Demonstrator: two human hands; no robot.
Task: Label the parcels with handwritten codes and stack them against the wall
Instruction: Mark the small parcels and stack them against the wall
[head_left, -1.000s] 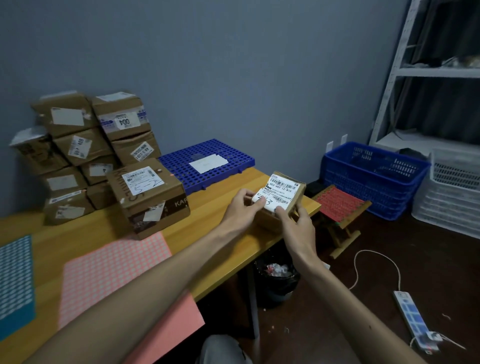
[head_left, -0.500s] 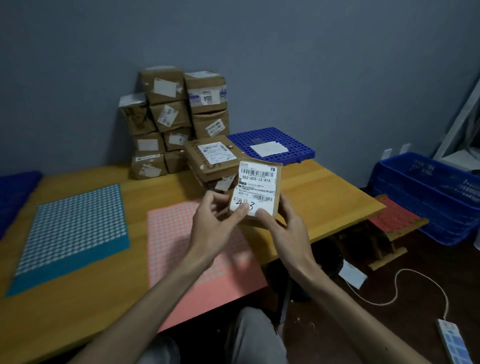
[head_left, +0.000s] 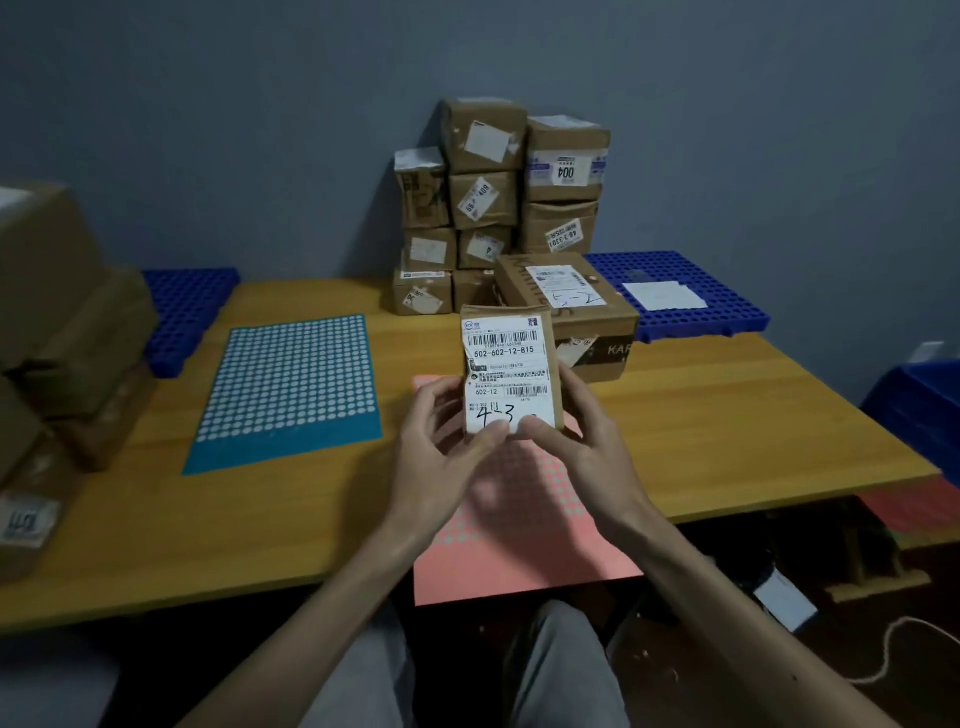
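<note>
I hold a small brown parcel (head_left: 511, 371) upright above the pink sheet, its white shipping label facing me with "4-3" handwritten at the bottom. My left hand (head_left: 441, 457) grips its lower left edge and my right hand (head_left: 582, 441) grips its lower right side. Behind it a larger brown box (head_left: 566, 306) with a handwritten label lies on the wooden table (head_left: 727, 415). A stack of labelled parcels (head_left: 498, 208) stands against the grey wall at the back.
A blue dotted sticker sheet (head_left: 288, 389) lies left of centre and a pink one (head_left: 519, 519) overhangs the table's near edge. Blue plastic grids (head_left: 685, 296) (head_left: 187, 306) sit at the back right and left. More cardboard boxes (head_left: 57, 332) crowd the left edge.
Both hands carried the small parcel from the table's right corner to the middle and turned it upright facing me. The view swung left, bringing the left-hand boxes into sight.
</note>
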